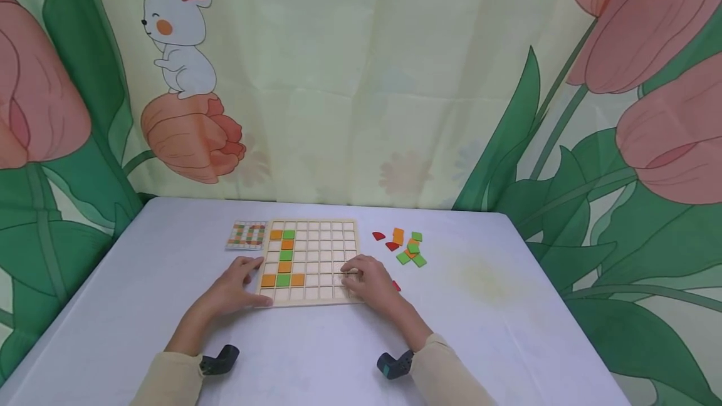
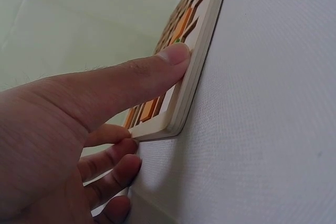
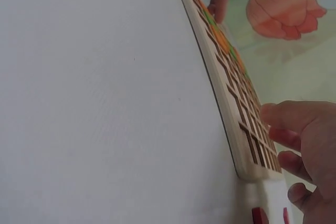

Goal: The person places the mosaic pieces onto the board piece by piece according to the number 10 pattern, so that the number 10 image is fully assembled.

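Note:
A wooden grid board lies on the table with orange tiles and green tiles set in its left columns. My left hand is at the board's left front corner. In the left wrist view its thumb rests straight on the front rim, the other fingertips beside the left edge. Over the right part of the board is my right hand, fingers slightly bent, with no tile visible between them. In the right wrist view its thumb is close to the grid surface.
Loose green squares, orange squares and red curved pieces lie right of the board. Another red piece shows beside my right hand. A patterned card lies by the board's far left corner. A printed curtain hangs behind the table.

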### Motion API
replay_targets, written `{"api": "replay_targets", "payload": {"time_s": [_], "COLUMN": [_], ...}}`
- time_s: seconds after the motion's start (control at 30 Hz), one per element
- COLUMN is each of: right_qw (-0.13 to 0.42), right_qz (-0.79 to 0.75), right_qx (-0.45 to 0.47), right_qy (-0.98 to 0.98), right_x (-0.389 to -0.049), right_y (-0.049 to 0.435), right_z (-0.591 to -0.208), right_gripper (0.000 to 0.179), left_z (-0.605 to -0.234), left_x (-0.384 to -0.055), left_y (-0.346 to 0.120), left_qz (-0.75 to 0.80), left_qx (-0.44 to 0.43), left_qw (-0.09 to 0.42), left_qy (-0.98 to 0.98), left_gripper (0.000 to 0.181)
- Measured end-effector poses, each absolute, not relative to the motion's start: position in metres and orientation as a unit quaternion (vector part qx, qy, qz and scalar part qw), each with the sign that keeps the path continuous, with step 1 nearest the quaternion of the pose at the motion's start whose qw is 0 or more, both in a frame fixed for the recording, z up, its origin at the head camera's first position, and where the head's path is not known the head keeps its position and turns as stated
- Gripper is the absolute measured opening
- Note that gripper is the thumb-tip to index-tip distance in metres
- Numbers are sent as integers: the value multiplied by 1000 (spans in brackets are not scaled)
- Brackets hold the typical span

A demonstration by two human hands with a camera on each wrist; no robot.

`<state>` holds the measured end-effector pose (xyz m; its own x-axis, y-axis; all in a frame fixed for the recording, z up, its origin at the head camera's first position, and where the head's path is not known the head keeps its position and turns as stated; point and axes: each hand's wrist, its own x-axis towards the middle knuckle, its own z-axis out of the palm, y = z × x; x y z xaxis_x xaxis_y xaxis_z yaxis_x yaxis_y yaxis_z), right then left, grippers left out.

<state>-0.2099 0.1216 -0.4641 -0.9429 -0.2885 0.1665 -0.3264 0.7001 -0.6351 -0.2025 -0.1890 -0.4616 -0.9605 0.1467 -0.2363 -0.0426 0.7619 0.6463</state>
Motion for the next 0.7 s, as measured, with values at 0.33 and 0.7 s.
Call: {"api": "replay_targets", "payload": {"time_s": [0.33,0.7], "right_qw": [26,5], "right_qz": [348,329], "right_qx": [115,117], "right_qy": [-930,-937], "right_x": [-198,-188], "right_y": [161,190], "right_z": [-464,-471], "right_gripper": [17,25], "left_z": [-463,-464], "left_x": [-204,-203], "left_y": [-190,-189], "left_qz": [340,339], "left_qx": [38,43], "left_qw": [137,140], "left_qy": [930,929], "left_gripper": [109,109]}}
